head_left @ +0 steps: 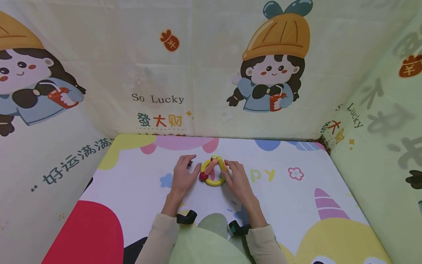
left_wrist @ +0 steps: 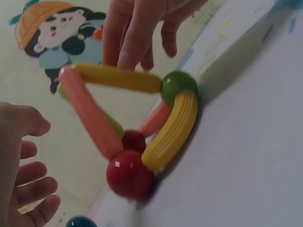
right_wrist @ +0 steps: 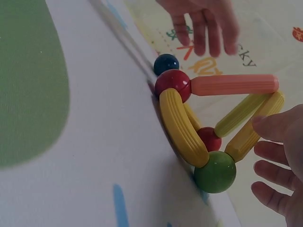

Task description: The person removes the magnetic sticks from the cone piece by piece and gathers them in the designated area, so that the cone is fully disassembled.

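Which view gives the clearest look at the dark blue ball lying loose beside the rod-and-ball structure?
The right wrist view: the dark blue ball shows whole, just behind the red ball. The left wrist view cuts it off at the bottom edge; in the head view the left hand mostly hides it.

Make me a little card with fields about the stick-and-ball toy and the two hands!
toy: stick-and-ball frame, rods leaning into a peak, on the mat
balls: red ball, green ball, second red ball behind the curved rod
loose piece: dark blue ball beside the frame
left hand: open, beside the red ball
right hand: fingers straight, touching a yellow rod
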`<state>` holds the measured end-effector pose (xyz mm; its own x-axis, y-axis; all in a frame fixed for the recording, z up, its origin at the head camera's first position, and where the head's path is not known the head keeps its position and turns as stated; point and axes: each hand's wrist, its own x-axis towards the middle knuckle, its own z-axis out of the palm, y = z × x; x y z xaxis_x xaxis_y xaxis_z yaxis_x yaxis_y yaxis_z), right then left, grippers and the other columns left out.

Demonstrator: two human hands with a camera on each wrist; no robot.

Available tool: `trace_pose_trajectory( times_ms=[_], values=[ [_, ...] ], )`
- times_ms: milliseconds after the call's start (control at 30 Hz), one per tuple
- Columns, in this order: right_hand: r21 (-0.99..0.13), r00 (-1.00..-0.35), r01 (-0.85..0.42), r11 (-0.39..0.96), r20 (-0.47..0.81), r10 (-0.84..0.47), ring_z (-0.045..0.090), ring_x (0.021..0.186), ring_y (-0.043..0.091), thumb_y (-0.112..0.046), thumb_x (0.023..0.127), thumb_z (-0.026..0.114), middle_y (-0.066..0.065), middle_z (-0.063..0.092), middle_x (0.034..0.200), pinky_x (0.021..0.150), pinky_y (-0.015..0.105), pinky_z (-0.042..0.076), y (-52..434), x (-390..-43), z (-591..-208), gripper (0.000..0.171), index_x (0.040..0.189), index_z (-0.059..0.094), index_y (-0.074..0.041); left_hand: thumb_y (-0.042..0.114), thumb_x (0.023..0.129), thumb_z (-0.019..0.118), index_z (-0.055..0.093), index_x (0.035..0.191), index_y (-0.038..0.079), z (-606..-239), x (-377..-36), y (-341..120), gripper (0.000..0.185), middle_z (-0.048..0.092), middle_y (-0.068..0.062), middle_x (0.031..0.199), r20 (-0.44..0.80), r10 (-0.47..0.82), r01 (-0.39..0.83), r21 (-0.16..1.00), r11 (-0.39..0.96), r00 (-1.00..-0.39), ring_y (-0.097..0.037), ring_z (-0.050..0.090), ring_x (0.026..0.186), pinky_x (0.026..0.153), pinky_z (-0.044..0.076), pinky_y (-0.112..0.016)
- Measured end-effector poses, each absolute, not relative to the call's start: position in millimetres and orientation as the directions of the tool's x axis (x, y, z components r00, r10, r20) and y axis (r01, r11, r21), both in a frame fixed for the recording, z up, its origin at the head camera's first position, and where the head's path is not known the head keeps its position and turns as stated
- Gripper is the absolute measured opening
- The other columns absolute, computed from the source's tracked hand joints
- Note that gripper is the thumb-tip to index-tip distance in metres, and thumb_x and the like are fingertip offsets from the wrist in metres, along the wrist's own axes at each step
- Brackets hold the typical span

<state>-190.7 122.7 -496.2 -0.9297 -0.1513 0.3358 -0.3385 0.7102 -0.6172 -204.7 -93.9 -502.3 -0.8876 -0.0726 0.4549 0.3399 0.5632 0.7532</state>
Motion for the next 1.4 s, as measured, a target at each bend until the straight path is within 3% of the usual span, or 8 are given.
trace_pose_trajectory(
  times_ms=[233,433,833,1133,1400],
  values=[
    [-0.614,-0.925,-0.341,0.711,0.352,-0.140,0.057,0.112,0.029,-0.012,0.092,0.072,0.013,0.065,0.123,0.097,0.045,0.053,120.8,-191.7,-495.5,0.044,0.133,0.060,-0.002,0.037,0.087,0.077,0.064,0.131,0.007,-493.5,-200.8,-73.1,0.054,0.065,-0.012,0.124,0.416,0.052,0.368,0.731,0.575,-0.908,-0.026,0.065,0.104,0.082,0.060,-0.039],
    [-0.618,-0.922,-0.354,0.702,0.356,-0.153,0.058,0.107,0.028,-0.011,0.094,0.069,0.014,0.066,0.123,0.094,0.043,0.054,120.1,-193.5,-496.9,0.042,0.133,0.060,-0.001,0.024,0.086,0.080,0.059,0.137,0.005,-493.8,-203.5,-66.6,0.059,0.065,-0.014,0.124,0.390,0.108,0.381,0.740,0.554,-0.914,-0.028,0.065,0.107,0.086,0.061,-0.039],
    [-0.638,-0.929,-0.342,0.690,0.340,-0.146,0.059,0.096,0.022,-0.009,0.093,0.070,0.012,0.067,0.118,0.079,0.036,0.058,116.4,-194.2,-498.5,0.041,0.132,0.061,-0.002,0.025,0.088,0.078,0.056,0.142,0.008,-494.4,-208.4,-58.6,0.061,0.068,-0.009,0.116,0.328,0.134,0.343,0.743,0.575,-0.935,-0.021,0.064,0.103,0.086,0.059,-0.034],
    [-0.639,-0.909,-0.385,0.666,0.388,-0.154,0.057,0.081,0.014,-0.004,0.093,0.069,0.011,0.066,0.110,0.069,0.027,0.055,114.8,-195.8,-503.0,0.038,0.130,0.061,0.001,0.020,0.090,0.075,0.059,0.139,0.007,-498.3,-209.6,-57.0,0.053,0.071,-0.011,0.108,0.354,0.137,0.364,0.726,0.583,-0.925,-0.022,0.064,0.099,0.086,0.058,-0.037],
    [-0.632,-0.899,-0.404,0.661,0.408,-0.160,0.060,0.081,0.015,-0.004,0.093,0.067,0.012,0.065,0.107,0.068,0.025,0.054,115.5,-196.8,-505.6,0.037,0.130,0.060,0.001,0.015,0.090,0.074,0.063,0.133,0.009,-498.5,-208.2,-57.6,0.045,0.069,-0.010,0.113,0.368,0.130,0.374,0.735,0.565,-0.921,-0.022,0.064,0.101,0.087,0.058,-0.037]
  ],
)
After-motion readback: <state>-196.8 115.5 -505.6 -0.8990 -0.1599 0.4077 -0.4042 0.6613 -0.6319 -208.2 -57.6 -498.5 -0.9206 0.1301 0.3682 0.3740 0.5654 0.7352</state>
